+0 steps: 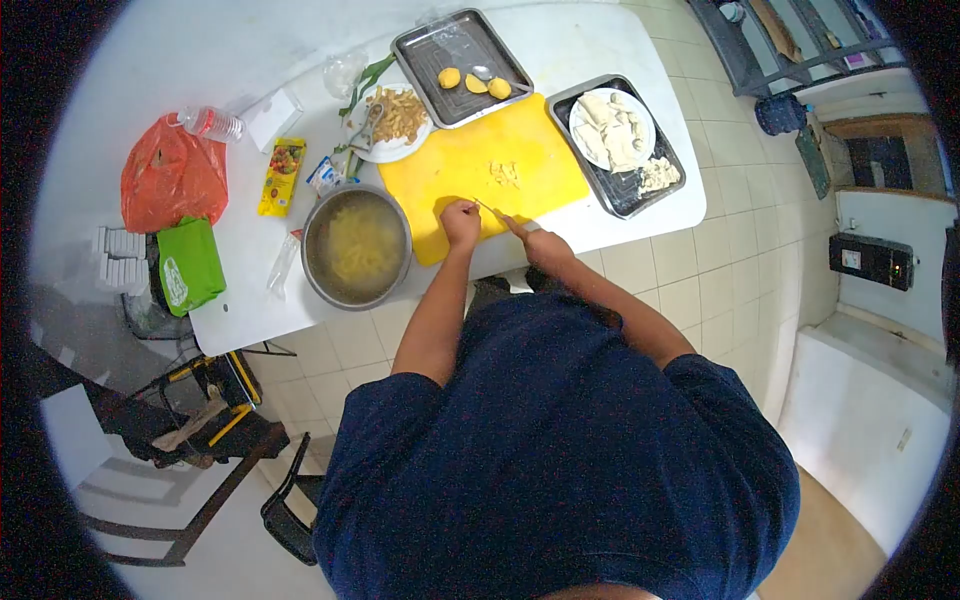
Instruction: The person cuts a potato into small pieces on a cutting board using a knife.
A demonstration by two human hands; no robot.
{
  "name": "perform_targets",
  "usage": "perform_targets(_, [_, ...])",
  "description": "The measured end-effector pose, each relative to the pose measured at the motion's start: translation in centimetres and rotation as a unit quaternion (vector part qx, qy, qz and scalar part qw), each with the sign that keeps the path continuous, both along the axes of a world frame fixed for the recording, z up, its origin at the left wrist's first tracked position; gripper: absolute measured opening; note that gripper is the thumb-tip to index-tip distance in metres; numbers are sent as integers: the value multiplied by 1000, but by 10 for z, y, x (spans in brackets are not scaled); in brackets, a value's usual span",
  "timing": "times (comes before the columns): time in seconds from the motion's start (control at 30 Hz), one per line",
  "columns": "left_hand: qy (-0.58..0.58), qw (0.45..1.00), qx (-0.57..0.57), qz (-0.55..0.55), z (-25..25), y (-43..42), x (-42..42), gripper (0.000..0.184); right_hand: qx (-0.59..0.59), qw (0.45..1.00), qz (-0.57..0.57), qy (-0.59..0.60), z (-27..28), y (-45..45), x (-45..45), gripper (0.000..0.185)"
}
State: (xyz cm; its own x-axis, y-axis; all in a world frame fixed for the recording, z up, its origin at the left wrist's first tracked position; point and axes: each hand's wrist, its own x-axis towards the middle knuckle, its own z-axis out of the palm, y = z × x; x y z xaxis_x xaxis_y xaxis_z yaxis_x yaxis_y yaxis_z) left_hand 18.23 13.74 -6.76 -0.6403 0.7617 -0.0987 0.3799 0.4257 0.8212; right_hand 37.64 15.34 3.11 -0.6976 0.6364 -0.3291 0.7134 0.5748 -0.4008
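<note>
A yellow cutting board (440, 160) lies on the table before me. My right hand (545, 248) is closed round the handle of a knife (497, 212), whose blade points toward my left hand. Over the board's near part, my left hand (461, 222) is closed, with its fingers by the blade tip; whatever is in them is too small to make out. Pale cut pieces (503, 175) lie on the board just beyond the knife. To the left of my left hand stands a metal pot (405, 240) holding pale yellow pieces in liquid.
A dark tray (425, 85) at the back holds yellow pieces and a spoon. Another tray (615, 205) on the right carries a plate (580, 140) of white pieces. Brown strips (400, 115) fill a plate behind the pot. A red bag (170, 180) and green bag (190, 265) sit left.
</note>
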Motion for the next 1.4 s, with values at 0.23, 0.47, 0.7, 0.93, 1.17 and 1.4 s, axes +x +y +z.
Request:
perform_targets(0.23, [24, 1000, 14, -14, -4, -1, 0, 7, -40, 998, -7, -52, 17, 2, -7, 78])
perform_targets(0.47, [8, 999, 26, -20, 7, -4, 2, 7, -12, 994, -67, -85, -10, 15, 16, 71])
perform_targets(0.7, [-101, 993, 53, 2, 6, 18, 8, 13, -40, 992, -99, -61, 11, 14, 28, 67])
perform_targets(0.93, [35, 977, 123, -171, 21, 66, 3, 18, -40, 989, -140, -40, 12, 21, 55, 68])
perform_targets(1.17, [165, 918, 8, -360, 38, 89, 4, 20, -79, 984, -153, -41, 20, 21, 65, 68])
perform_targets(1.4, [311, 877, -11, -366, 66, 80, 8, 7, -73, 986, -147, -33, 33, 21, 68, 67])
